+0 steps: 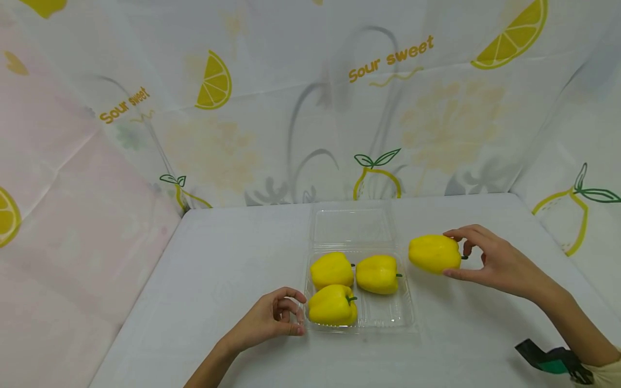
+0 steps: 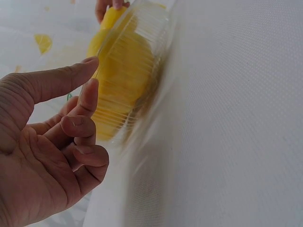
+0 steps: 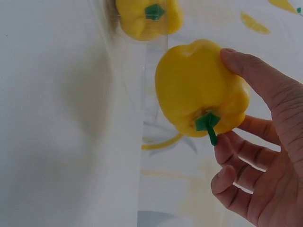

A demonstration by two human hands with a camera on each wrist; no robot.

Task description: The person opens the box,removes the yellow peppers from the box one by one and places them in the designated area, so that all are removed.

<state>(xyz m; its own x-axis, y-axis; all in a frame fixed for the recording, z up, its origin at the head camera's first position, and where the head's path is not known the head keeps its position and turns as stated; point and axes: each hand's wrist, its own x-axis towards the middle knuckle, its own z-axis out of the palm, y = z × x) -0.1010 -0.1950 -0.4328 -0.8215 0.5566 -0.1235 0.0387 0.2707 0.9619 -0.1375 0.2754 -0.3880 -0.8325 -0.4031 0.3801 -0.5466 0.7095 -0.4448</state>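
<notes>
My right hand (image 1: 499, 264) holds a yellow bell pepper (image 1: 434, 254) in the air to the right of a clear plastic clamshell container (image 1: 388, 312). Its thumb and fingers pinch the pepper near the stem end, and the green stem (image 3: 207, 124) points back toward the palm. Inside the container lie three more yellow peppers: one back left (image 1: 332, 271), one back right (image 1: 377, 275), one front left (image 1: 332, 305). With curled fingers, my left hand (image 1: 269, 315) grips the container's left rim; the left wrist view shows thumb and fingertips (image 2: 89, 60) at that edge.
The container's hinged lid (image 1: 351, 226) lies folded back behind it on the white table (image 1: 218, 258). A lemon-print cloth (image 1: 271, 134) hangs behind and along the sides. A black and green strap (image 1: 553, 361) hangs at the right wrist.
</notes>
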